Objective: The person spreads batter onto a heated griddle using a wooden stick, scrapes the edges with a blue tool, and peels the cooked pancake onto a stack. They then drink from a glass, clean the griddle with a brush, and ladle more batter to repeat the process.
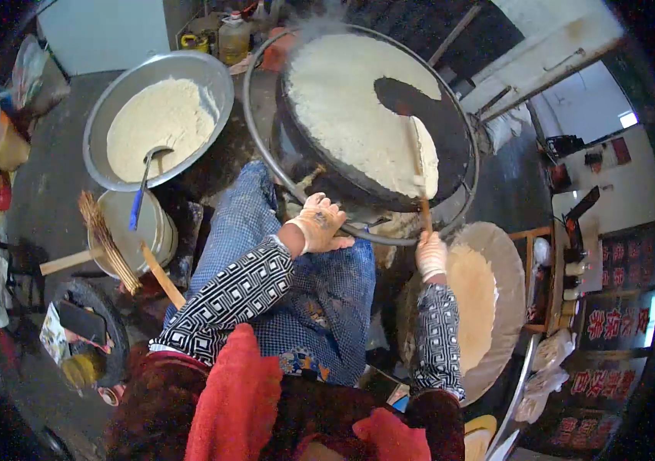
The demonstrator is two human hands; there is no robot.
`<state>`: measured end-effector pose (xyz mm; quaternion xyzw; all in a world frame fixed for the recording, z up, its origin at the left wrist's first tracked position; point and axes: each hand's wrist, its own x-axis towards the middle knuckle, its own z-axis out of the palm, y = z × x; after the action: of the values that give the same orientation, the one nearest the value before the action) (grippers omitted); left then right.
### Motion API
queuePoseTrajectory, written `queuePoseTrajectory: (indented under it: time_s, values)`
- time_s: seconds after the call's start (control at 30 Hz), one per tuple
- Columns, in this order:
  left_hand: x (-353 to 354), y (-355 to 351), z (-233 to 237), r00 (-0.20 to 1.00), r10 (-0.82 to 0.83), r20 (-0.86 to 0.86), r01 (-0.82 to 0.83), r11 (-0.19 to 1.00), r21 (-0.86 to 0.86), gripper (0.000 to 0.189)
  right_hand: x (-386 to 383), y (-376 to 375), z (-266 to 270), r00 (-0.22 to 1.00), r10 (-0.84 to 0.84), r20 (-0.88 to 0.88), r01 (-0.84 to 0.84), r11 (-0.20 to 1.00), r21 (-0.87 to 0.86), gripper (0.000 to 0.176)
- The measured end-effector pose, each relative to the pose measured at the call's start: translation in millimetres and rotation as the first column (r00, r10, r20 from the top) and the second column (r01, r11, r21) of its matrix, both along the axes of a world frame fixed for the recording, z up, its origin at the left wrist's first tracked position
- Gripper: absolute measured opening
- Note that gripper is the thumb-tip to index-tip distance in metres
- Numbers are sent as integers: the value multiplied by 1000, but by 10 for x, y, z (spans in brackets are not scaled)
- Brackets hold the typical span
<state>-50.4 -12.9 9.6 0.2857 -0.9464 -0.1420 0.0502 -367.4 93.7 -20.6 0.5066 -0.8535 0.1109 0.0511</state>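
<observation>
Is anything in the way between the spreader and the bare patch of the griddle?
Nothing visible. The right hand holds the spreader, whose shaft lies across the batter and reaches the edge of the dark bare patch.

Single head camera, wide fisheye, looking steeply down, close over griddle.

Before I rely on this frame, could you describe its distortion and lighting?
Head view: fisheye bends the griddle rim, corners vignette to black; the window is blown out; steam hazes the griddle's far edge; the right hand on the spreader handle looks sharp.
</observation>
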Motion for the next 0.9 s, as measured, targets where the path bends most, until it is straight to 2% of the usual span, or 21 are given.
queuePoseTrajectory:
  time_s: [0.07,0.1,0.2,0.23,0.27,0.33,0.47,0.53,0.57,0.6,0.7,0.73,0.77,0.8,0.83,0.87,0.9]
  values:
    - [39,-41,15,999,-1,34,1,1000,10,63,-139,-108,97,993,-30,-112,28,999,-22,29]
    - [56,-65,15,999,3,46,-4,1000,9,63,-74,-140,229,997,-66,-47,68,997,36,29]
    - [106,-144,91,997,26,77,-29,999,31,63,71,-152,225,992,10,-126,-6,999,32,30]
    - [135,-156,89,997,31,72,-32,999,22,62,63,-151,177,997,-52,-59,59,990,127,29]
    - [166,-145,83,997,32,72,-33,999,16,62,-18,-172,121,997,-42,-64,50,990,133,29]
    - [211,-178,63,998,53,44,-52,998,-21,59,-152,-255,123,991,-103,-80,105,994,22,29]
    - [317,-303,15,996,62,58,-60,998,-29,57,-28,-247,263,992,42,-119,-43,999,2,25]
    - [379,-366,-71,993,86,-76,-93,991,-96,51,156,-78,295,979,137,-150,-127,989,79,26]
    - [422,-419,-61,995,98,-26,-99,993,-70,51,110,-46,211,986,124,-116,-116,991,74,26]
    - [493,-460,-62,994,92,-51,-95,994,-51,53,49,35,96,992,98,-76,-92,993,71,27]
    - [573,-539,-35,990,143,-7,-143,987,-72,55,-116,-129,193,994,-101,-36,105,989,102,28]
    - [569,-513,11,979,192,67,-184,976,-116,57,-82,-128,206,995,-91,-35,94,991,98,28]
    - [548,-492,96,960,245,135,-222,961,-163,59,-46,-118,214,997,6,-72,-1,997,74,29]
    - [479,-427,172,949,189,252,-173,981,-84,61,-3,-131,218,988,107,-113,-101,994,51,29]
    - [382,-331,192,960,138,245,-128,990,-59,60,64,-87,169,984,145,-105,-141,989,46,29]
    - [280,-208,186,967,86,238,-82,996,-28,59,26,-73,-58,963,140,-232,-124,989,85,28]
    - [156,-79,121,979,82,184,-84,996,6,59,25,-70,-16,979,114,-166,-102,991,81,29]
